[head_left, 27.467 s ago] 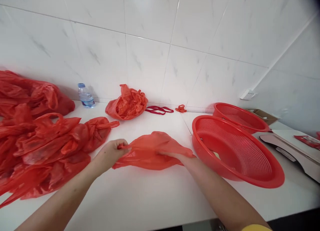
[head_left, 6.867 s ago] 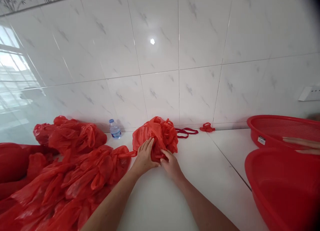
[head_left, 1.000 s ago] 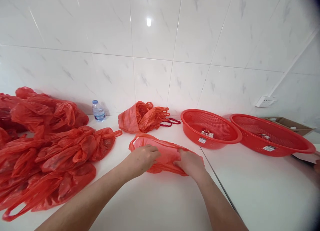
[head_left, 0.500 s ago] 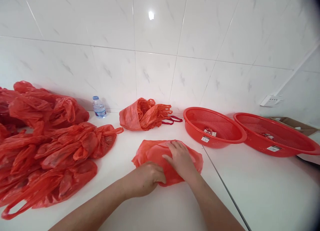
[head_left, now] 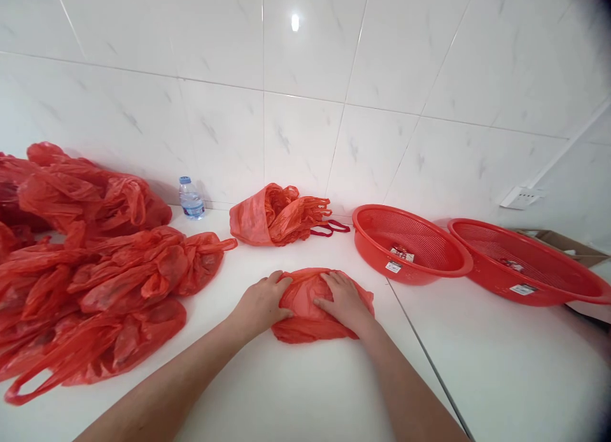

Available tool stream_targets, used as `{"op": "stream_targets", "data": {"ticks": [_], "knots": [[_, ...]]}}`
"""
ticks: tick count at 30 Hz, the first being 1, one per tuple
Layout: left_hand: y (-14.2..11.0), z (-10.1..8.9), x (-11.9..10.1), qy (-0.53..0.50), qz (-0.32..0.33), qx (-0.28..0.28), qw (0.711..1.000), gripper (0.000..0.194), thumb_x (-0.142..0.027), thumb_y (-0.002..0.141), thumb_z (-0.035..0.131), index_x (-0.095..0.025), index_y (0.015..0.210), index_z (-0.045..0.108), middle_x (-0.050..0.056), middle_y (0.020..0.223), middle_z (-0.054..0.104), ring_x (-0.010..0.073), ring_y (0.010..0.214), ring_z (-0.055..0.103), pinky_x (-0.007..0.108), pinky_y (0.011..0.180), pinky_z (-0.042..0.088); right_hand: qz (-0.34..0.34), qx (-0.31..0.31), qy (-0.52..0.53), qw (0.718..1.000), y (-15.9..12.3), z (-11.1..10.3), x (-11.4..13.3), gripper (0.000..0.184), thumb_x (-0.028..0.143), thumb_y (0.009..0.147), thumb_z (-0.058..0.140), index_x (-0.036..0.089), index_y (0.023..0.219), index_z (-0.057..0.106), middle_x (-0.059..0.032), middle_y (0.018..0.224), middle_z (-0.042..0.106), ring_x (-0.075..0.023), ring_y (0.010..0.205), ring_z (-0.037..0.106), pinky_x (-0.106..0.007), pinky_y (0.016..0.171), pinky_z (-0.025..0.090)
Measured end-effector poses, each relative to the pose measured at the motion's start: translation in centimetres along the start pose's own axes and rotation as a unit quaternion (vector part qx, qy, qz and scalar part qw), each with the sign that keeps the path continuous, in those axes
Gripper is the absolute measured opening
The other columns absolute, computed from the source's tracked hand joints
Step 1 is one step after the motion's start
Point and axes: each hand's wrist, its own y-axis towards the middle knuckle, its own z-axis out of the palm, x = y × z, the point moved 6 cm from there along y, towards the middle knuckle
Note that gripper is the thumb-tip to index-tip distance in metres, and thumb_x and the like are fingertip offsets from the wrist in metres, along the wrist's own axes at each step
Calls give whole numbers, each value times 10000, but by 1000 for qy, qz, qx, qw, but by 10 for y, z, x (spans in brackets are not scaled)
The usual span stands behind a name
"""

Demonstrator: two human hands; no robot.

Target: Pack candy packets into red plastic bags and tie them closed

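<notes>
A red plastic bag (head_left: 305, 299) lies on the white table in front of me, folded down into a flat, rounded bundle. My left hand (head_left: 261, 305) rests against its left edge, the thumb apart from the fingers. On the bundle's right side lies my right hand (head_left: 347, 306), fingers stretched over the plastic and thumb spread toward the middle. Both hands touch the bag from above, with a strip of it showing between them.
Crumpled red plastic bags (head_left: 119, 270) pile up at the left. By the tiled wall stand a water bottle (head_left: 191, 200) and a stuffed bundle of red bags (head_left: 251, 219). Two red plastic colanders (head_left: 414, 278) (head_left: 539, 295) sit at the right, near a cardboard box (head_left: 573, 246). A seam (head_left: 429, 359) crosses the tabletop.
My left hand has let go of the bag's near edge, moved up and left, and opened against its left side. The bag looks narrower. My right hand stays on it.
</notes>
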Motion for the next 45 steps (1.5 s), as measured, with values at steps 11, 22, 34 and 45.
{"op": "stream_targets", "data": {"ticks": [11, 22, 34, 45], "knots": [[1, -1, 31, -204, -84, -163, 962, 422, -337, 801, 533, -270, 1217, 516, 91, 1281, 467, 245, 1065, 530, 380, 891, 427, -70, -68, 55, 994, -27, -31, 40, 176, 339, 863, 475, 226, 800, 595, 23, 798, 627, -123, 688, 546, -237, 622, 402], [10, 20, 74, -609, -170, -221, 742, 496, -444, 627, 683, -183, 1027, 550, -9, 766, 575, 127, 620, 562, 231, 557, 433, -19, -380, -18, 925, -39, -105, 1, 303, 300, 898, 394, 170, 1103, 575, -98, 1179, 518, -188, 1099, 475, -297, 943, 358], [9, 16, 74, -620, -160, -226, 734, 486, -467, 619, 695, -179, 990, 572, -3, 778, 581, 124, 622, 551, 220, 531, 437, 101, -231, -241, 937, -88, -84, -99, 342, 292, 916, 374, 160, 1186, 537, -102, 1006, 619, -238, 908, 547, -355, 820, 380], [12, 20, 73, -629, -150, -216, 731, 396, -414, 608, 701, -193, 919, 594, -6, 800, 631, 127, 658, 576, 228, 584, 448, 65, -221, -277, 933, -177, -55, -86, 375, 340, 913, 405, 198, 1245, 507, -107, 1111, 597, -271, 990, 536, -411, 884, 381]]}}
